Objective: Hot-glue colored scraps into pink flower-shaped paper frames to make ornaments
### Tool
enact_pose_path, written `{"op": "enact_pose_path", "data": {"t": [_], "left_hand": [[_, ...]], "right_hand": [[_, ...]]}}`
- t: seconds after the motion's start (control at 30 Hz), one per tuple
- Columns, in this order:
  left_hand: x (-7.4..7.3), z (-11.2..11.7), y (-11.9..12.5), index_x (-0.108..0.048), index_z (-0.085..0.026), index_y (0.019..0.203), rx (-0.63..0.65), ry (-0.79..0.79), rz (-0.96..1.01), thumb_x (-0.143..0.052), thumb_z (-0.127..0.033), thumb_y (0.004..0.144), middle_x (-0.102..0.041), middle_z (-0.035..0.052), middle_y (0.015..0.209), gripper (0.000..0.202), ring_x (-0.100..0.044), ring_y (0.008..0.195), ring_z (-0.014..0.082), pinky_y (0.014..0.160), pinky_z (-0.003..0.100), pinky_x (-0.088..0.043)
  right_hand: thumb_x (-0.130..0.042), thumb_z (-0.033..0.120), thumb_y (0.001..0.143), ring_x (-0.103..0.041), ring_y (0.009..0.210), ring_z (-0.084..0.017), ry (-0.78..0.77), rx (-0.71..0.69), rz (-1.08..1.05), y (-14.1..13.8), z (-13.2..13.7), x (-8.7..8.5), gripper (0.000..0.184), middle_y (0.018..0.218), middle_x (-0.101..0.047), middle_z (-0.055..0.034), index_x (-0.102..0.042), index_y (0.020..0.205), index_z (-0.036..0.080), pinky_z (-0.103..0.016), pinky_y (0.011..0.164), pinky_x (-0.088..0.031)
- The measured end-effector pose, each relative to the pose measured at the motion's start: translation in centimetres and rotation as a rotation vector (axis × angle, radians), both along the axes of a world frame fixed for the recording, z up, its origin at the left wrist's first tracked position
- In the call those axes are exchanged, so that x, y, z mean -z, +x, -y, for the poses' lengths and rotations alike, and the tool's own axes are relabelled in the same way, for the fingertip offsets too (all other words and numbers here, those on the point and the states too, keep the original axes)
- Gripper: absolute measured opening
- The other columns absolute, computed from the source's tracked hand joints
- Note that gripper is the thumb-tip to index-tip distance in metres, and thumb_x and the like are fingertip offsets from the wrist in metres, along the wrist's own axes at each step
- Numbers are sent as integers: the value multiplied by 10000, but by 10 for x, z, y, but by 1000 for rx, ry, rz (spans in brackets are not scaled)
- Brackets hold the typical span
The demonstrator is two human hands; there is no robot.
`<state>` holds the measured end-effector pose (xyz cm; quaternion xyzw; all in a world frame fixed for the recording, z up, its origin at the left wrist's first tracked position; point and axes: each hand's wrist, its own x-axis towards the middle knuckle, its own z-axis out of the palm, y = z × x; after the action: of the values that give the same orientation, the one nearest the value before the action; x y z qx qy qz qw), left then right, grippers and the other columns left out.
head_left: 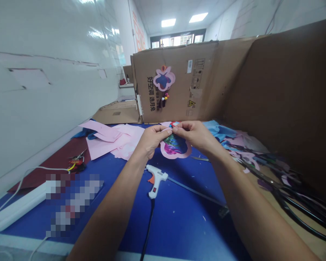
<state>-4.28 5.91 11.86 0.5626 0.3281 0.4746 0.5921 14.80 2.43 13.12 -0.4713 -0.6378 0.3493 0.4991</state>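
Note:
Both my hands hold a flower-shaped craft piece (175, 146) over the blue table. It has a pale pink border and a shiny blue, green and magenta middle. My left hand (152, 139) pinches its upper left edge between thumb and fingers. At the top right, my right hand (193, 133) is closed in a pinch on the same piece. A small red and blue bit shows just behind the fingertips; its kind is hidden. Below the piece, a white hot glue gun (157, 179) with an orange trigger lies on the table, a glue stick in its back.
Pink sheets (122, 139) lie at the left, beside small red-handled pliers (77, 161) and a white power strip (24, 206). Large black scissors (277, 190) rest among scraps at the right. A similar flower ornament (163, 79) hangs on the cardboard wall (179, 105) behind.

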Motion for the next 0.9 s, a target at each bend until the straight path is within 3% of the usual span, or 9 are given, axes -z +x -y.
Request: {"op": "enact_pose_path", "data": {"t": [0.27, 0.5, 0.7, 0.9], "left_hand": [[-2, 3, 2, -794, -174, 766, -60, 6, -52, -909, -232, 797, -729, 8, 719, 133, -634, 666, 126, 712, 274, -533], [-3, 3, 2, -787, -174, 737, -97, 42, -66, -904, -244, 778, -720, 6, 693, 143, -610, 643, 119, 688, 263, -515], [-4, 0, -1, -779, -170, 733, -103, 37, -43, -935, -297, 723, -729, 9, 704, 201, -614, 636, 122, 653, 257, -499], [-2, -3, -2, -755, -175, 712, -109, 34, -54, -955, -327, 699, -735, 15, 717, 251, -630, 650, 132, 646, 261, -504]], "right_hand": [[-867, 597, 793, -514, 673, -154, 2, -7, 16, -1, 0, 0, 420, 753, -712, -31, -793, 803, 183, -295, 603, -365], [-896, 640, 758, -518, 668, -145, -31, -41, -9, 0, 3, -4, 472, 751, -701, -20, -799, 829, 183, -289, 608, -387], [-912, 736, 770, -468, 583, -130, -76, -1, -59, 14, 4, -7, 568, 650, -589, 22, -774, 860, 193, -286, 539, -359], [-931, 705, 762, -561, 658, -143, -48, 50, -83, 28, 2, -9, 545, 767, -704, -35, -770, 831, 189, -294, 594, -451]]}}
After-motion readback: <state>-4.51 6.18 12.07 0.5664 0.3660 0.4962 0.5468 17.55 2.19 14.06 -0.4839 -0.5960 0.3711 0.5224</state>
